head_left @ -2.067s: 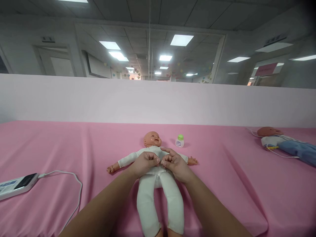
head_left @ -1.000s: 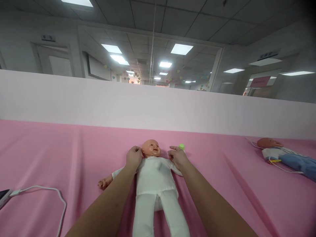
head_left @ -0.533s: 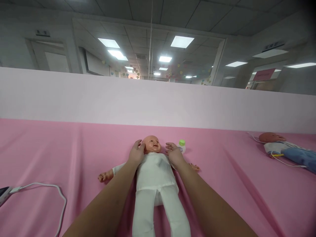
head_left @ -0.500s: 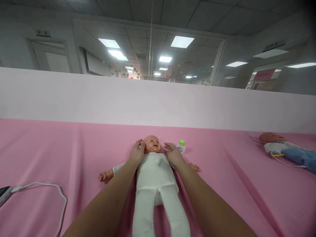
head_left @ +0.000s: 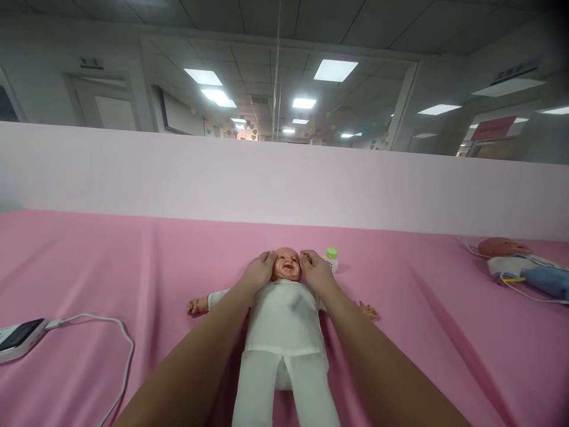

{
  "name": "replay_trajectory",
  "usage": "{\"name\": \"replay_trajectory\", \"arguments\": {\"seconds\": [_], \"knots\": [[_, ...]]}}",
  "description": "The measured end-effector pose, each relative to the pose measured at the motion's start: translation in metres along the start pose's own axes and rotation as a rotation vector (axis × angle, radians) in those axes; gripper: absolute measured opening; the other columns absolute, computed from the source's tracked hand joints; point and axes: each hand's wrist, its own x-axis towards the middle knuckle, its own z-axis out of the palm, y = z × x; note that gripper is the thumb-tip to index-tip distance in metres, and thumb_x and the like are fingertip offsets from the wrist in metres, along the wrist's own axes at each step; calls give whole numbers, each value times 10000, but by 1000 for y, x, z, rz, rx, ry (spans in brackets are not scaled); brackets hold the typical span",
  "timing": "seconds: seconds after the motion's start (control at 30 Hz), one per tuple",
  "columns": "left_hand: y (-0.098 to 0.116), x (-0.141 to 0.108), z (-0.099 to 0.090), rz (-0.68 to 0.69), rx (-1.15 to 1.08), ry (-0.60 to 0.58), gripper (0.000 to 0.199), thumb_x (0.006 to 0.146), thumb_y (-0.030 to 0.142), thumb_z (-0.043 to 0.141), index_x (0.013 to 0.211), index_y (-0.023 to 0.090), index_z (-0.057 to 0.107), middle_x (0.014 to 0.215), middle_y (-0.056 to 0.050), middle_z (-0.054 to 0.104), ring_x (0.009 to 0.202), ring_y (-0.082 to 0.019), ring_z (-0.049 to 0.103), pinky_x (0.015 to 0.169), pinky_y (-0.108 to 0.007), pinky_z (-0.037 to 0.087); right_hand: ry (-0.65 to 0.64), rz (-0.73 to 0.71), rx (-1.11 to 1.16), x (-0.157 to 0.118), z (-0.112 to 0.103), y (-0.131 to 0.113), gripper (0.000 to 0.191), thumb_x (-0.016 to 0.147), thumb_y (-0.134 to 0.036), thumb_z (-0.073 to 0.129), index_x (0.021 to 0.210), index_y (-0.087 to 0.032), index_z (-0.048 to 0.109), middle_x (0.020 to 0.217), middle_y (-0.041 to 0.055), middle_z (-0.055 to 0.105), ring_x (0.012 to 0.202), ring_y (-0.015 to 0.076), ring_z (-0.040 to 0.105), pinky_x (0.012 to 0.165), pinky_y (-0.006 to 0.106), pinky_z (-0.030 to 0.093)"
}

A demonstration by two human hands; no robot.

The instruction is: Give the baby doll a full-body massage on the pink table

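A baby doll (head_left: 284,323) with a soft white body lies face up on the pink sheet, its arms stretched out to both sides. My left hand (head_left: 260,271) lies along one side of the doll's head (head_left: 287,264), fingers close together against it. On the opposite side my right hand (head_left: 316,271) rests against the head with its fingers bent, so the head sits between both hands. My forearms pass over the doll's arms and hide part of them. Just beyond my right hand stands a small bottle with a green cap (head_left: 331,260), partly covered by that hand.
A pink sheet (head_left: 89,267) covers the surface up to a low white wall (head_left: 284,181), with glass above. At left lies a white device with a dark screen (head_left: 24,339) and a cable (head_left: 127,335). Another doll (head_left: 524,270), in blue and white, lies far right with thin tubing.
Both hands have moved in from beside the doll's head to touch it. The head has turned from facing right to facing more upward. The view has shifted slightly left.
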Motion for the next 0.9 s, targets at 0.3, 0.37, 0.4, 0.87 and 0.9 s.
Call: {"name": "replay_trajectory", "arguments": {"seconds": [0.3, 0.37, 0.4, 0.87, 0.9], "knots": [[6, -2, 16, -23, -57, 78, 408, 927, 506, 550, 1208, 241, 682, 1296, -115, 723, 1183, -314, 667, 975, -383, 477, -204, 139, 377, -3, 14, -9, 603, 867, -435, 680, 1440, -284, 570, 1520, 51, 546, 1365, 250, 540, 1144, 391, 430], [6, 0, 16, -29, 4, 88, 413, 902, 550, 577, 1135, 221, 671, 1183, -131, 754, 1051, -318, 705, 871, -383, 504, -218, 137, 416, -6, 14, -14, 591, 852, -449, 708, 1409, -289, 590, 1487, 51, 576, 1324, 249, 574, 1113, 386, 462], [5, 0, 17, -27, 23, 96, 437, 883, 575, 601, 1122, 214, 657, 1152, -135, 756, 1015, -319, 710, 838, -381, 507, -215, 134, 423, -7, 15, -16, 583, 847, -462, 718, 1392, -291, 600, 1468, 52, 590, 1305, 248, 588, 1104, 386, 471], [-9, 8, 29, -69, -214, 192, 369, 911, 503, 600, 1135, 211, 627, 1177, -120, 739, 1056, -252, 708, 881, -341, 532, -127, 105, 585, 1, 30, -4, 529, 768, -553, 751, 1198, -247, 716, 1305, 67, 699, 1220, 254, 630, 1035, 396, 516], [-10, 8, 28, -65, -213, 196, 358, 912, 498, 595, 1126, 213, 634, 1168, -116, 743, 1054, -252, 707, 887, -344, 531, -99, 89, 589, 2, 31, -3, 503, 759, -539, 753, 1161, -238, 728, 1290, 70, 705, 1207, 251, 634, 1038, 393, 510]]}}
